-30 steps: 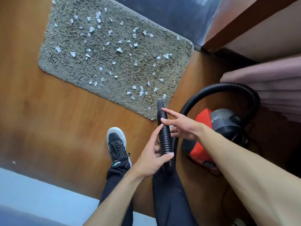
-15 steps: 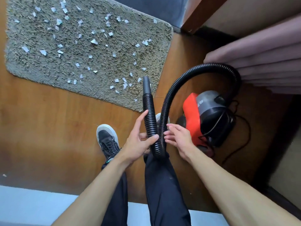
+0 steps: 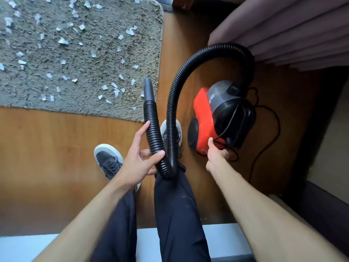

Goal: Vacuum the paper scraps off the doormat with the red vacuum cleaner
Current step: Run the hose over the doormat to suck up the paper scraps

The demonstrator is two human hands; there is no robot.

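A grey shaggy doormat (image 3: pixel 98 59) lies at the upper left, strewn with several white paper scraps (image 3: pixel 63 41). The red and black vacuum cleaner (image 3: pixel 205 121) sits on the wooden floor to the right. Its black ribbed hose (image 3: pixel 181 76) arches up from the body and loops down to my left hand (image 3: pixel 139 161), which grips the hose just behind the nozzle (image 3: pixel 148 89). The nozzle tip hovers over the mat's near right corner. My right hand (image 3: pixel 215 154) reaches to the rear lower edge of the red body, fingers touching it by the black cable.
A mauve curtain (image 3: pixel 283 29) hangs at the upper right, close behind the hose arch. The black power cable (image 3: pixel 272 129) trails across the floor right of the vacuum. My two sneakers (image 3: pixel 108 159) stand on the wood floor below the mat. A pale ledge (image 3: pixel 28 246) runs along the bottom.
My right hand left the hose and moved right and down to the vacuum's red body. My left hand still holds the hose. The view shifted, so the mat slid to the left.
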